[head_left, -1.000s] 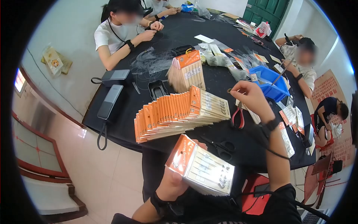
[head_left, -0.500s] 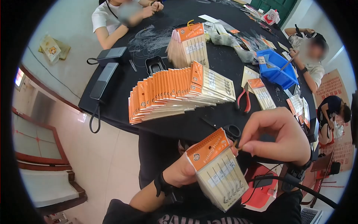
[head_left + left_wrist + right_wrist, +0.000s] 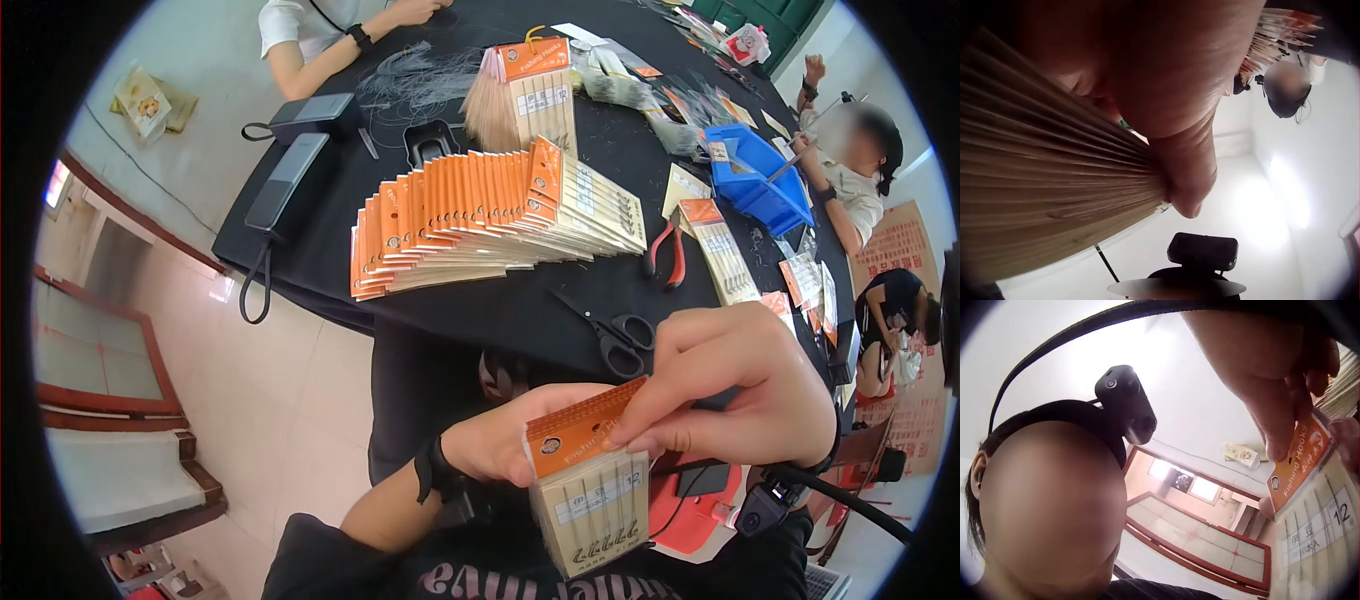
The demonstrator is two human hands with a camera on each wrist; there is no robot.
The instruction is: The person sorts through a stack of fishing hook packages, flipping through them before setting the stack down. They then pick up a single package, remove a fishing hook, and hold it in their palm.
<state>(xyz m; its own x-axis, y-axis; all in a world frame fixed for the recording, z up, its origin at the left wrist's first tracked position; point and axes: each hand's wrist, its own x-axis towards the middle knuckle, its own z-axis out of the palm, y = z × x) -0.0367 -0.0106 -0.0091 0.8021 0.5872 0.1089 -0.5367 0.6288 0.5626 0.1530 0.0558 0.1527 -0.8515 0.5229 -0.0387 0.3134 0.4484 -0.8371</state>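
My left hand (image 3: 520, 425) grips a thick stack of fishing hook packets (image 3: 592, 510), with its thumb at the orange header (image 3: 565, 440). The front card carries a row of dark hooks and a label marked 12. In the left wrist view the card edges (image 3: 1054, 169) fan out beside the left thumb (image 3: 1188, 181). My right hand (image 3: 735, 385) pinches at the header near its punched hole, fingers curled. A small yellowish tie at those fingertips is mostly hidden now. In the right wrist view the right thumb and fingers (image 3: 1275, 419) press close against the header.
A fanned row of fishing hook packets (image 3: 600, 215) lies on the black table, with a tied bundle (image 3: 545, 100) behind it. Scissors (image 3: 620, 340), red-handled pliers (image 3: 668, 255), a blue bin (image 3: 770, 195) and loose packets (image 3: 720, 250) are to the right. Power banks (image 3: 285, 185) stand at left.
My right hand has come down from above the table with the small tie to the header of the stack. The left hand has turned the stack more upright.
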